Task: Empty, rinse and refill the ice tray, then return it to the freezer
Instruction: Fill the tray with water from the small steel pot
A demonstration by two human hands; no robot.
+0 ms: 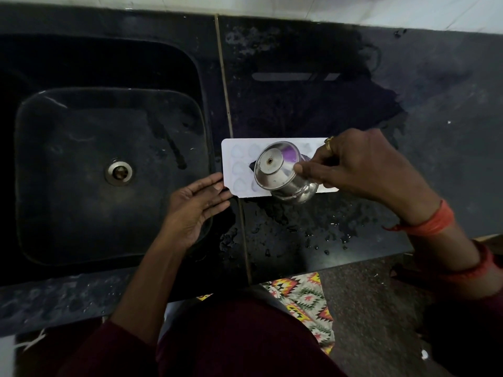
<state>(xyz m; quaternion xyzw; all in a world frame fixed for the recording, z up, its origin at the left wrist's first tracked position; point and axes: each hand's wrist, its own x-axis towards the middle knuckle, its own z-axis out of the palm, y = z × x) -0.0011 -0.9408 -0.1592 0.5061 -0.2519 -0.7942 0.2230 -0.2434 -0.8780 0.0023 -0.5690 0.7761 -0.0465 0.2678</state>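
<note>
Maroon sleeve [114, 344] sat closest to the lens, forearms reaching out from it over the table [435, 104].

Ice tray [239, 167] lay flat on the table, its left end just beside the sink [81, 186]. We judged that was deliberate: any spill off that end runs into the basin.

Left hand [196, 210] was at the tray's left end, fingers straight, tips touching the tray's corner, holding nothing. We read it as a brace so the light plastic didn't slide under the pour.

Right hand [362, 170] came in from the tray's right end, fingers and thumb curled round a steel pot [280, 172]. Pot hung over the tray's middle, tipped steeply, base facing the camera, mouth low near the tray's near edge. We couldn't see a stream or the water level in the cells, as the pot covered the middle ones.

Droplets [313, 227] lay on the table just on the near side of the tray, and a larger wet patch [313, 99] on its far side.

Our judgement: refill step in progress, freezer return not yet done. Risk: a full tray slops when lifted, so lift it level by both ends.
</note>
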